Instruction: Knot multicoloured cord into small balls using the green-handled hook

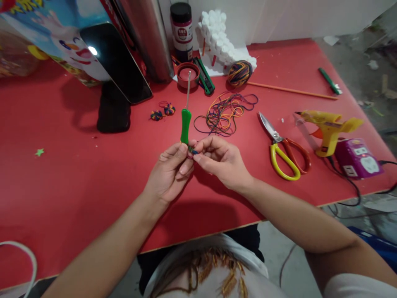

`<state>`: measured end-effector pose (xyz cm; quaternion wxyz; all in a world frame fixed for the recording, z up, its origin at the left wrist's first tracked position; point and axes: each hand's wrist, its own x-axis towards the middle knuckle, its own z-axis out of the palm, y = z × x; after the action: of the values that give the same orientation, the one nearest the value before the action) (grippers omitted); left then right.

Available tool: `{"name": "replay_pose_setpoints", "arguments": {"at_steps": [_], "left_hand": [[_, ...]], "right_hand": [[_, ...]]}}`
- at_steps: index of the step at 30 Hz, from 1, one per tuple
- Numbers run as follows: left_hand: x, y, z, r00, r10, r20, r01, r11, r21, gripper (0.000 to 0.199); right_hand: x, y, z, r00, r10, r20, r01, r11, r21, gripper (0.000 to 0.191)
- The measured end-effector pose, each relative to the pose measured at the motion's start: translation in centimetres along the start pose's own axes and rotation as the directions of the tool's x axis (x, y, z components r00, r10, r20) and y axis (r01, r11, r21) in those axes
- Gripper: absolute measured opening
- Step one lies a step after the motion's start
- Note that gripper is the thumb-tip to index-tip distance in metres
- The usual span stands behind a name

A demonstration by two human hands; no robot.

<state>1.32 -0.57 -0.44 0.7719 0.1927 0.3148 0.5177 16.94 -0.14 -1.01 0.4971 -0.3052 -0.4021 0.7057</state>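
Observation:
Between my two hands, above the red table, is a small piece of multicoloured yarn work. My left hand pinches it together with the lower end of a green-handled hook, whose metal shaft points up and away. The fingertips of my right hand are pressed together at the right side of the yarn work. Loose multicoloured yarn lies in loops just beyond my hands. Two small yarn pieces rest to the left of the hook.
Scissors, a yellow glue gun and a purple box are at the right. Farther back stand a yarn ball, a green cutter, a red lid, a jar and a metal flask. A phone leans at the left.

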Motion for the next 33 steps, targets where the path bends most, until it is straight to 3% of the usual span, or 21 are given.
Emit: {"name": "replay_pose_setpoints", "arguments": {"at_steps": [7,15,26,33], "left_hand": [[0.15,-0.27,-0.32,1.000,0.009,-0.026,-0.009,1.000,-0.029,0.016],[0.16,-0.48,0.04,1.000,0.020,-0.022,-0.020,1.000,-0.015,0.008],[0.09,-0.18,0.09,0.994,-0.004,-0.107,-0.001,0.999,-0.042,0.012],[0.12,-0.01,0.04,0.996,0.052,-0.068,-0.051,0.999,0.010,0.007]], "right_hand": [[-0.11,0.19,-0.23,0.999,0.037,-0.009,-0.037,0.999,-0.019,0.039],[0.19,0.57,0.39,0.993,0.028,-0.110,-0.028,1.000,0.004,0.046],[-0.12,0.38,0.23,0.995,0.024,-0.096,-0.034,0.994,-0.107,0.024],[0.09,0.30,0.21,0.996,0.061,-0.069,-0.063,0.998,-0.020,0.040]]}}
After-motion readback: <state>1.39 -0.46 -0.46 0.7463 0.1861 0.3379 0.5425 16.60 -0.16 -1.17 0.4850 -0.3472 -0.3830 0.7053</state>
